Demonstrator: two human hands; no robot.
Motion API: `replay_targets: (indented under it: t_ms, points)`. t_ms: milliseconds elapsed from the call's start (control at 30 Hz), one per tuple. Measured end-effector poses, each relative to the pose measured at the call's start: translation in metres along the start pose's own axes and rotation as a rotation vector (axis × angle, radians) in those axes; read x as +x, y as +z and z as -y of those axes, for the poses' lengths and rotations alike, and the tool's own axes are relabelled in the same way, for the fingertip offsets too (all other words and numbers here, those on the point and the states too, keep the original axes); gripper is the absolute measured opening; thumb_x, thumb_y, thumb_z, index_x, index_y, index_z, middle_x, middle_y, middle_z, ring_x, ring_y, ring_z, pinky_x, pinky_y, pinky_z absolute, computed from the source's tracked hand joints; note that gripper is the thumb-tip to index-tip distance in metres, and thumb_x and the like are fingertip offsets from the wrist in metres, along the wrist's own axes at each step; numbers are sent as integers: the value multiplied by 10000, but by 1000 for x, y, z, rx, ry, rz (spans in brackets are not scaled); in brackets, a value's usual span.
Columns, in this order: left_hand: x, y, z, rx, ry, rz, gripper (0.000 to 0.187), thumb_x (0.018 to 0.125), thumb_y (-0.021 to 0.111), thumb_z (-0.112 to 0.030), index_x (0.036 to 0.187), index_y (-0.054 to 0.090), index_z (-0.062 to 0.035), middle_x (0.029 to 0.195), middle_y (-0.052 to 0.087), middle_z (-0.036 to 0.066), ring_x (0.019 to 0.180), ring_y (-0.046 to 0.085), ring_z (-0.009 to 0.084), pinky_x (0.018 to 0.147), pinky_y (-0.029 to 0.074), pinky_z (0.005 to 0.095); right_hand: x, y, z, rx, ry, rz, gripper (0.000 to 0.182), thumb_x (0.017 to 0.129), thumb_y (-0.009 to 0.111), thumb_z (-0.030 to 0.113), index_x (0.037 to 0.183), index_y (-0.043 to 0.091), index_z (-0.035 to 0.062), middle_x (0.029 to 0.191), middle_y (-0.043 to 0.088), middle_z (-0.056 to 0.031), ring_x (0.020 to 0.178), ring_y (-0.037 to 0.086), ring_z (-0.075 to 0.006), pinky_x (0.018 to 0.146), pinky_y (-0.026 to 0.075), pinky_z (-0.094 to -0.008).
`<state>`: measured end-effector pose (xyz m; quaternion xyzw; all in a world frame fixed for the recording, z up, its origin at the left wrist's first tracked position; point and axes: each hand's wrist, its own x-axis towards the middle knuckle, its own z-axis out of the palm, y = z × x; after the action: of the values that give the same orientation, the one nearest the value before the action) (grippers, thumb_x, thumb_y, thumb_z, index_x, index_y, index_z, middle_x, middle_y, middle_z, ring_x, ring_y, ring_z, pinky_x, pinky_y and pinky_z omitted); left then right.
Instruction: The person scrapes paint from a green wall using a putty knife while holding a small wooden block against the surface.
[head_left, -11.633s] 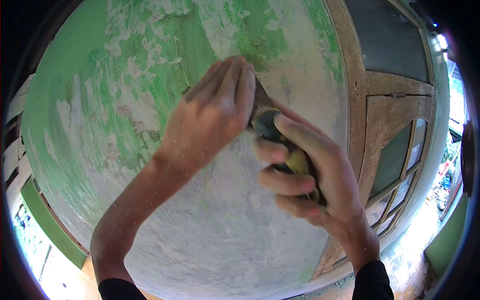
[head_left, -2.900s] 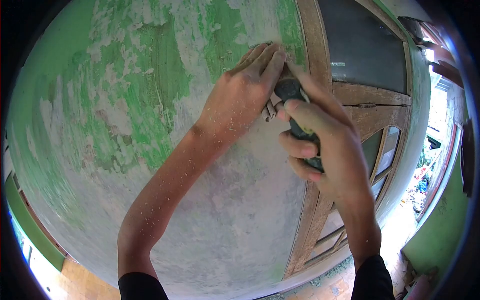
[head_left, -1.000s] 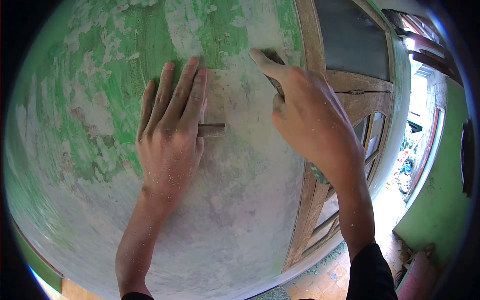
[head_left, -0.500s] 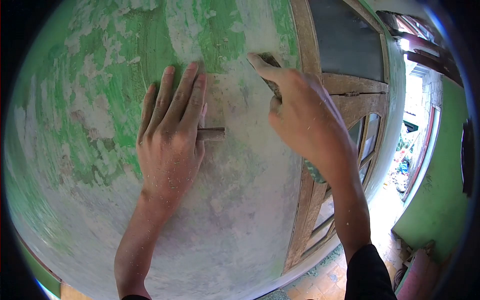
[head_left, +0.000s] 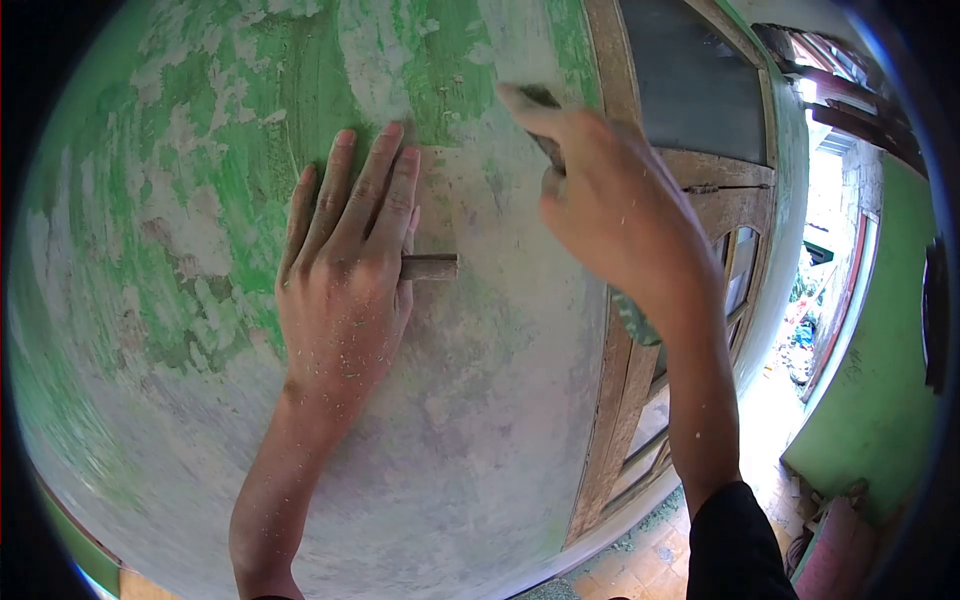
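Observation:
My left hand (head_left: 345, 265) lies flat against the wall (head_left: 480, 400) with its fingers stretched out. From under its thumb side juts a short brown strip (head_left: 430, 267); whether it is fixed to the wall or held is hidden. My right hand (head_left: 625, 205) is closed around a scraper (head_left: 545, 150), index finger laid along the dark blade. The green end of its handle shows below the palm. Near the blade, green paint gives way to pale bare plaster. Small flakes cling to both arms.
A worn wooden frame (head_left: 615, 60) with dark glass panes (head_left: 695, 85) borders the wall on the right. Beyond it are a bright doorway (head_left: 825, 200) and another green wall (head_left: 865, 340). Green flakes lie on the tiled floor (head_left: 640, 560).
My right hand has moved up slightly with the scraper along the wall. My left hand stays flat in nearly the same place.

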<state>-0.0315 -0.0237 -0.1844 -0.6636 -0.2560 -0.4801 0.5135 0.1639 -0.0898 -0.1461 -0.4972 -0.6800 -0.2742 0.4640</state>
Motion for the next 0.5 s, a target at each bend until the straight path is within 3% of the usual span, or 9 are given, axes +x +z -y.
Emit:
replay_targets:
  t_ms: [133,200,333,433,500]
  points:
    - [0,-1,0,-8,11,6,423,936,629,-61,1358,604,-84,1464,548,42,1368,498,310,1128,417,489,17,2,-11,68,-25,-51,616,810,521,-85,1415,539,31,1257,613,-293,1018,677,-355,966,489,-399]
    - [0,-1,0,-19,-14,20,431,970,607,-126,1401,580,-129,1476,538,30,1381,480,310,1137,407,497,21,14,-20,-79,-223,-292,625,817,517,-85,1430,524,36,1208,641,-288,867,704,-312,854,533,-372]
    - [1,-2,0,-18,2,8,427,932,632,-55,1357,602,-78,1469,542,45,1368,497,311,1129,418,486,10,-3,-9,-16,-110,-68,633,825,516,-75,1444,514,59,1155,661,-286,820,708,-301,816,537,-368]
    - [0,-3,1,-4,3,18,430,931,632,-54,1359,601,-76,1471,539,45,1367,497,310,1127,420,484,19,-4,-4,-102,25,-30,631,835,523,-57,1448,519,91,1129,666,-284,893,704,-308,857,522,-375]
    - [-2,-3,0,4,5,34,427,933,629,-56,1359,600,-74,1471,539,46,1374,490,310,1130,417,485,4,3,-9,39,-112,-95,420,805,581,-26,1221,628,-55,1114,653,-293,1082,640,-403,939,516,-463]
